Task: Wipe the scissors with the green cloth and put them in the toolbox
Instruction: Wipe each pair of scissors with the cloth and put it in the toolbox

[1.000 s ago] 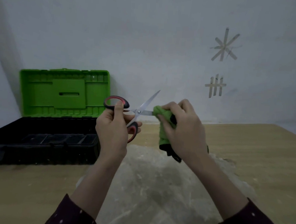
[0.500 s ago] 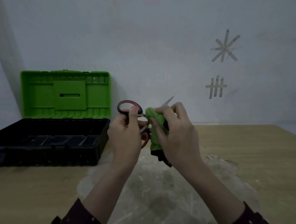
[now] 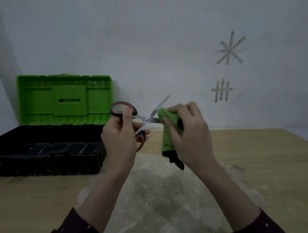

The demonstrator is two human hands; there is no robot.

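Scissors (image 3: 145, 120) reopened; one cloth (image 3: 168, 131).

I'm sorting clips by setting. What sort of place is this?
Probably a bare workroom or makeshift bench: a worn wooden table against a plain wall with tape marks, and an open toolbox.

The green cloth (image 3: 168, 128) hides the tip of the lower blade of the scissors (image 3: 145, 119). The left hand (image 3: 120, 139) covers much of the lower handle loop. The toolbox (image 3: 45, 145) is cut off at the left edge, its tray compartments too dark to read.
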